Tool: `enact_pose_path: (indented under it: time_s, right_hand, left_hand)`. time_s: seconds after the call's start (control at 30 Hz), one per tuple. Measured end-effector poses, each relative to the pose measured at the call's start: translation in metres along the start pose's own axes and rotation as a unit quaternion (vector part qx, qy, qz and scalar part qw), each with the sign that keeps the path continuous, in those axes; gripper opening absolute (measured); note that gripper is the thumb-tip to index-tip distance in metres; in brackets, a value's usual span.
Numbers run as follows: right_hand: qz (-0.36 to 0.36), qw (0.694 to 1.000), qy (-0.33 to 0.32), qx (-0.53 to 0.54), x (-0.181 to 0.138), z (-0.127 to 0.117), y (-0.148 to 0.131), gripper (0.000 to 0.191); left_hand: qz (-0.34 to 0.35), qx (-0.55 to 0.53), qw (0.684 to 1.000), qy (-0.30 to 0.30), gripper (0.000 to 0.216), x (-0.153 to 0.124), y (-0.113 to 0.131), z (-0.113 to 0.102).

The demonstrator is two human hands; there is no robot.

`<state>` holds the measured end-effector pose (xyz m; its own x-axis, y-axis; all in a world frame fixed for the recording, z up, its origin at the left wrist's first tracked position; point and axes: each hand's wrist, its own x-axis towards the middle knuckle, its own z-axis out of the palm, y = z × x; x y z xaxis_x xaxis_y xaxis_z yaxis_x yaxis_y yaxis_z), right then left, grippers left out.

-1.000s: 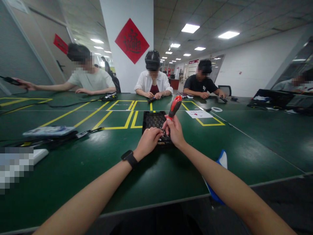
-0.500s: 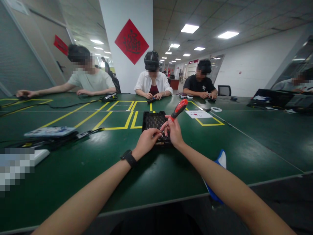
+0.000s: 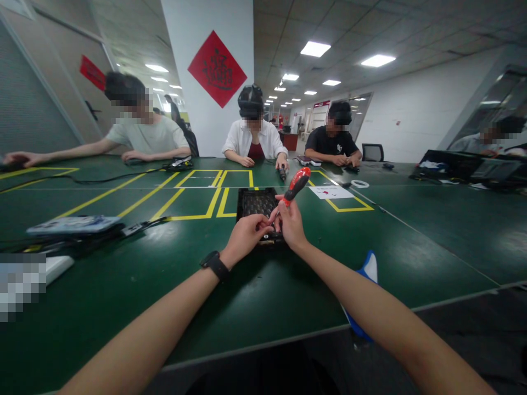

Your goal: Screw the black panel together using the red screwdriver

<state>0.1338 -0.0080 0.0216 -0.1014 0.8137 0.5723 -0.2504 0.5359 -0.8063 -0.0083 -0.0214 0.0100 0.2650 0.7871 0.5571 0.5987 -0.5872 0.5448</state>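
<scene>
My right hand (image 3: 290, 220) is closed round a screwdriver (image 3: 297, 185) with a red and black handle. The handle tilts up and to the right, and its shaft runs down toward my left fingers. My left hand (image 3: 248, 235), with a black watch on the wrist, is pinched near the screwdriver's lower end; what sits between those fingertips is too small to make out. Both hands are over a black open case (image 3: 258, 202) holding many small dark pieces. A small round light spot shows at the case's near edge; the fingers hide part of the inside.
The green table (image 3: 173, 307) carries yellow tape outlines. Left lie a flat blue-white box (image 3: 74, 224) and cables. A white sheet (image 3: 330, 192) and tape ring (image 3: 360, 184) lie right. A blue-white object (image 3: 371, 267) is beside my right forearm. Several people sit across.
The view has shifted slightly. My hands keep nearly the same pose at the case, the screwdriver still in my right. The person opposite has moved a dark tool to the right with one hand.
</scene>
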Motion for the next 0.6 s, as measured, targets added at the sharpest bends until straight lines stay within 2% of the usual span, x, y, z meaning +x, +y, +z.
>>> enact_pose_path:
  time_s: [0.23, 0.43, 0.6]
  right_hand:
    - [0.001, 1.0, -0.024, -0.004, 0.0008, -0.0004, 0.0036, 0.033]
    - [-0.007, 1.0, 0.017, -0.013, -0.0003, -0.0003, 0.0032, 0.034]
    - [-0.005, 1.0, 0.009, -0.009, -0.0004, -0.0003, 0.0026, 0.035]
  left_hand:
    - [0.032, 0.064, 0.997, -0.01, 0.016, -0.0044, -0.0007, 0.001]
    - [0.013, 0.019, 1.0, -0.01, 0.013, -0.0016, -0.0041, 0.0019]
    - [-0.003, -0.009, 1.0, -0.022, 0.015, -0.0002, -0.0077, 0.0024]
